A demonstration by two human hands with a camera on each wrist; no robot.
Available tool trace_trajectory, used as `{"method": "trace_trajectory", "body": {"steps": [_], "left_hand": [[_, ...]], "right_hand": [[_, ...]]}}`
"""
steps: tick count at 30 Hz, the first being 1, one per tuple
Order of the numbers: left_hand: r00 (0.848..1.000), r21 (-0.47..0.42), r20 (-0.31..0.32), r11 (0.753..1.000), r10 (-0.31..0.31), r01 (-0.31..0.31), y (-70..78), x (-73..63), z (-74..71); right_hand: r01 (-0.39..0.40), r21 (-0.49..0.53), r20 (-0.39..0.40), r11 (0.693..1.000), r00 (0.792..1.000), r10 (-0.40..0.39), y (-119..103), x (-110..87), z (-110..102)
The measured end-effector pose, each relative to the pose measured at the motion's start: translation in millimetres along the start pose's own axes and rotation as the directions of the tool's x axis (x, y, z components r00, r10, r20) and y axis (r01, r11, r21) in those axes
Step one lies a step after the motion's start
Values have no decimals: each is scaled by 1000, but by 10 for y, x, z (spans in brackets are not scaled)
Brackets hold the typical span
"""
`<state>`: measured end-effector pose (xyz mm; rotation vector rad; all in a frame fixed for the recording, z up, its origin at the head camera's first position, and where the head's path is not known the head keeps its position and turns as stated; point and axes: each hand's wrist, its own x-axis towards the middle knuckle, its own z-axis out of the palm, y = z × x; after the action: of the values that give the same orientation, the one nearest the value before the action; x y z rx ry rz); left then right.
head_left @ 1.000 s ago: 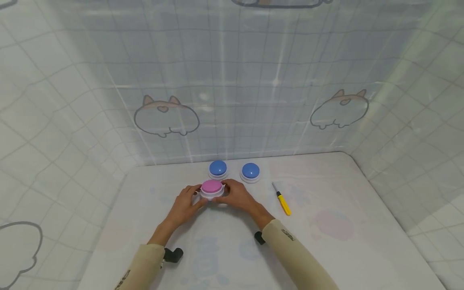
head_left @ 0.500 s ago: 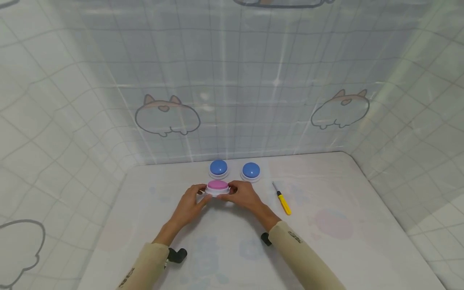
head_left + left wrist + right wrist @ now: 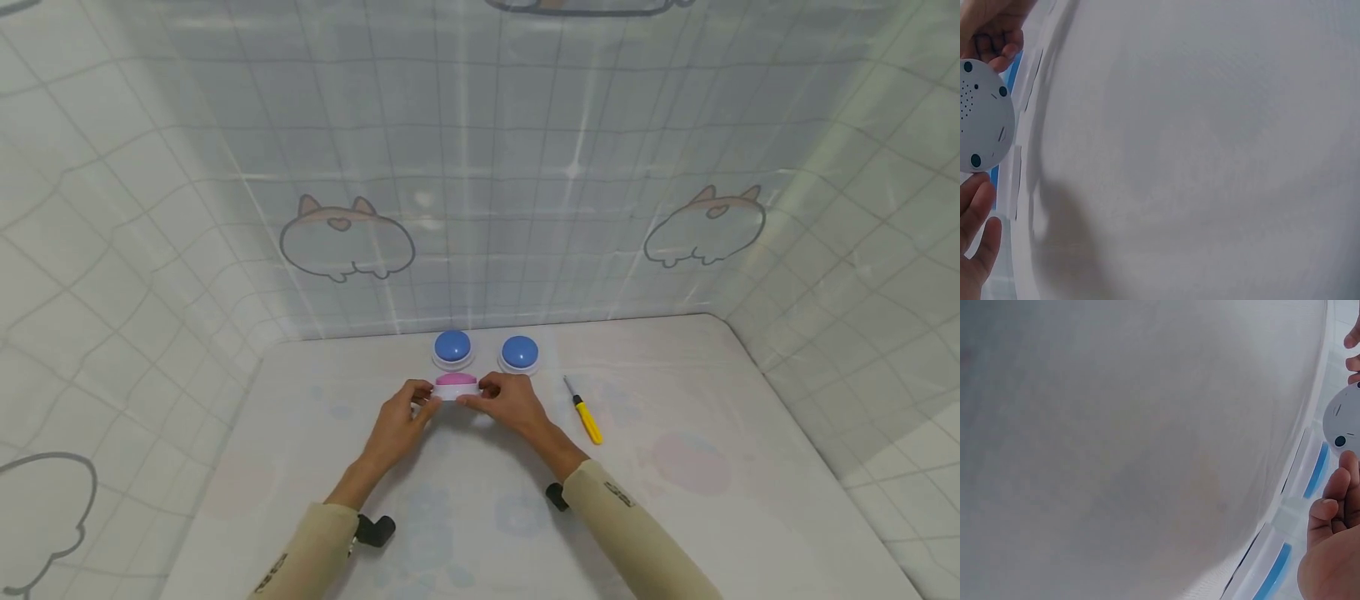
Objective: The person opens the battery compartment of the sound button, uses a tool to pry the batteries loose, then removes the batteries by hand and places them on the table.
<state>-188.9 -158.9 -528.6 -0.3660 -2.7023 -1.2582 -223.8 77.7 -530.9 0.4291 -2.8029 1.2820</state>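
Both hands hold a round push button [image 3: 454, 390] with a pink dome and white base, raised over the table near its back. My left hand [image 3: 403, 421] pinches its left edge and my right hand [image 3: 513, 405] grips the right edge. It is tipped so the base's front side faces the head camera and only a sliver of pink dome shows. In the left wrist view its white underside [image 3: 985, 119] shows small speaker holes, dark round feet and slots. Just behind it stand two more buttons with blue domes, one left [image 3: 452, 347] and one right [image 3: 520, 353].
A screwdriver [image 3: 588, 420] with a yellow and black handle lies to the right of my right hand. The pale table [image 3: 675, 533] ends at a curtain [image 3: 525, 250] with grid lines and cartoon animals, which also hangs along both sides.
Both hands have shifted slightly right with the pink button. It has been tilted up, its dome turning away, so the white base shows more. The blue buttons and screwdriver stay put.
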Motion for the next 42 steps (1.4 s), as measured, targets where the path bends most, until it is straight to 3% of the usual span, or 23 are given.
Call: {"method": "trace_trajectory", "body": {"steps": [4,9,14,22,42], "left_hand": [[1000,-15,-15,1000,17,-17,10,-4,11],[1000,-34,-11,999,-12,11,32,-9,16],[1000,-7,12,1000,-16,16,52,-24,32],[999,34,1,999,33,-33,27,-37,84],[999,75,33,996,38,-41,43,-39,125]], "right_hand": [[10,4,-21,1000,1000,-10,11,1,-1],[16,19,-29,1000,999,-15,7,-1,-15],[37,12,-30,999,999,-37,13,4,-30],[75,-14,-36,997,997,-75,15,-2,-56],[119,-28,-42,992,992,-120,44,-57,-60]]}}
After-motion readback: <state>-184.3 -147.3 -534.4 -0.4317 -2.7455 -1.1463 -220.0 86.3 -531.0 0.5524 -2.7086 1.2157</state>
